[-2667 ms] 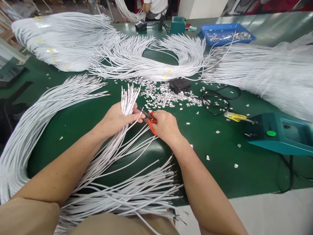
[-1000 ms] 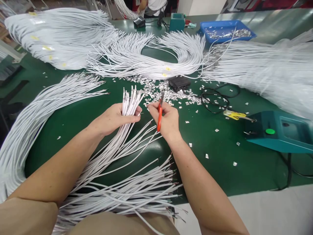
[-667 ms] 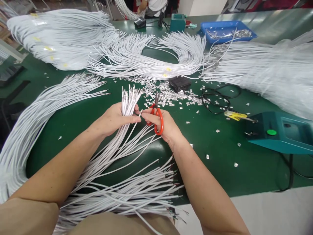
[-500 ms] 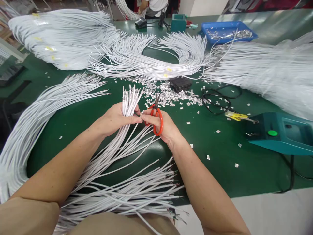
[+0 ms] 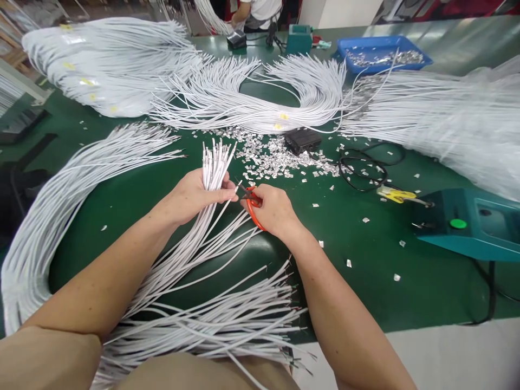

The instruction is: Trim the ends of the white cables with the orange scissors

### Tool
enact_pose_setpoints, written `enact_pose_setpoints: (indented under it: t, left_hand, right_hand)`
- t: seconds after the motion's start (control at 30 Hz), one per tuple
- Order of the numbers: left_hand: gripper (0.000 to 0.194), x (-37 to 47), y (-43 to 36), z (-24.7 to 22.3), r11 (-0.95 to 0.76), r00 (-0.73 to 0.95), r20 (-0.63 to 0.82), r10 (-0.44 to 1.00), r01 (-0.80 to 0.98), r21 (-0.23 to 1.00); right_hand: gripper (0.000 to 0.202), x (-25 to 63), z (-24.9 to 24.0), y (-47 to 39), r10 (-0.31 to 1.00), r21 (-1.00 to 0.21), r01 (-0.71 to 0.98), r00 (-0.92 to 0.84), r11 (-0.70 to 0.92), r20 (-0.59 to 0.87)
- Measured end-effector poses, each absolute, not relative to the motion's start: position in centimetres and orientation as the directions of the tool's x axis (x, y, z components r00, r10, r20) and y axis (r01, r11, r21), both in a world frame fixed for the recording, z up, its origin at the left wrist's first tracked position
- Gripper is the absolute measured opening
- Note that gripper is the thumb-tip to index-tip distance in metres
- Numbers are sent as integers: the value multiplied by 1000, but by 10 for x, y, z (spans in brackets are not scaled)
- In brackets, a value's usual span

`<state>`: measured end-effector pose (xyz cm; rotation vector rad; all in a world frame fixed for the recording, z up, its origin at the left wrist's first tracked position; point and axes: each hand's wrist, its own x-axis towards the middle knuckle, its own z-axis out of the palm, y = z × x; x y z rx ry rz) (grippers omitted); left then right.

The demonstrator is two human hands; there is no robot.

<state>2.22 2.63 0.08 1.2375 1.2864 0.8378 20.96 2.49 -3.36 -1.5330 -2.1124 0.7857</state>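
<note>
My left hand (image 5: 195,197) is closed round a bundle of white cables (image 5: 212,173), whose ends stick up above the fingers. Between its thumb and fingertips one single cable end is pinched, pointing to the right. My right hand (image 5: 272,208) grips red-handled scissors (image 5: 254,208). Their dark blades point left and lie at the pinched cable end; whether they touch it I cannot tell. Below the hands, more loose white cables (image 5: 227,246) run from the bundle to the right. Another spread of cables (image 5: 244,309) with dark, stripped-looking ends lies nearest my body.
Small silvery pieces (image 5: 268,160) are scattered over the green table (image 5: 349,303) beside a black box (image 5: 303,141). Large cable bundles (image 5: 109,65) lie behind and to the left. A teal machine (image 5: 471,222) stands right, a blue tray (image 5: 384,51) at the back. Another person (image 5: 260,13) sits across.
The scissors have turned from pointing up in my right hand to pointing left, with blades now at the single cable end. My left hand keeps its hold on the bundle.
</note>
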Motion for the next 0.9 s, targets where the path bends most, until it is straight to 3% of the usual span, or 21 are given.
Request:
enact_pose_setpoints:
  t: [0.17, 0.4, 0.57, 0.67, 0.73, 0.8, 0.9]
  left_hand:
    - [39, 21, 26, 0, 183, 150, -216, 965, 207, 961]
    - [38, 17, 28, -3, 121, 107, -174, 979, 385, 915]
    - [42, 19, 27, -1, 158, 97, -196, 976, 309, 938]
    - [42, 21, 25, 0, 179, 107, -213, 971, 261, 948]
    - [43, 23, 24, 1, 172, 100, -208, 973, 290, 941]
    - [42, 24, 23, 2, 140, 74, -180, 981, 379, 915]
    - [35, 26, 22, 3, 83, 64, -137, 989, 526, 846]
  right_hand:
    - [26, 209, -28, 22, 951, -587, 777, -306, 227, -37]
    - [28, 208, -29, 23, 953, -571, 785, -302, 240, -15]
    - [26, 209, -33, 23, 956, -566, 786, -294, 251, 14]
    - [25, 213, -30, 26, 960, -635, 743, -281, 211, -11]
    - [21, 216, -27, 27, 970, -761, 636, -239, 126, -39]
    - [18, 215, -23, 27, 977, -905, 425, -202, 24, -69]
    - [21, 209, -21, 26, 978, -992, 66, -170, -108, -117]
